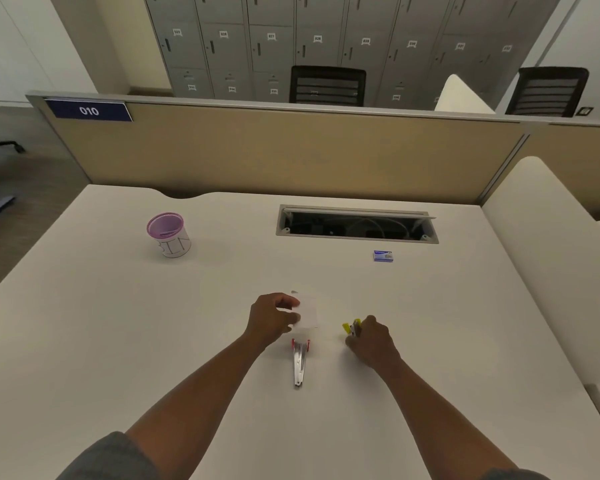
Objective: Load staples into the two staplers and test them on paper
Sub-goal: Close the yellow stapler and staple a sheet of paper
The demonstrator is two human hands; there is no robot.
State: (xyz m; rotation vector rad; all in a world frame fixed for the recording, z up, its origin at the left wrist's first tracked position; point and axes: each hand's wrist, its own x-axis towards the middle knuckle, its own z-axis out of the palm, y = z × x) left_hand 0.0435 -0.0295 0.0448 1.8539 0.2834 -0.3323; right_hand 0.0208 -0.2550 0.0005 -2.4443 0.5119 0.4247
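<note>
2 hands, left pinching paper, right gripping yellow stapler, red stapler pointing away.

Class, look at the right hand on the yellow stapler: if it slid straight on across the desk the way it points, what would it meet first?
Probably nothing close: the right hand, gripping the yellow stapler, points up and slightly left, across bare desk toward the cable tray. Depth is uncertain.

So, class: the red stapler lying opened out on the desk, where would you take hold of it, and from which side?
Grip the red stapler across its long metal arm, around mid-length, coming from above with fingers on its two long sides. It lies flat and opened out, pointing toward the person, so the narrow arm is exposed. Its red far end sits close to the paper held by the left hand, so that end is crowded.
</note>
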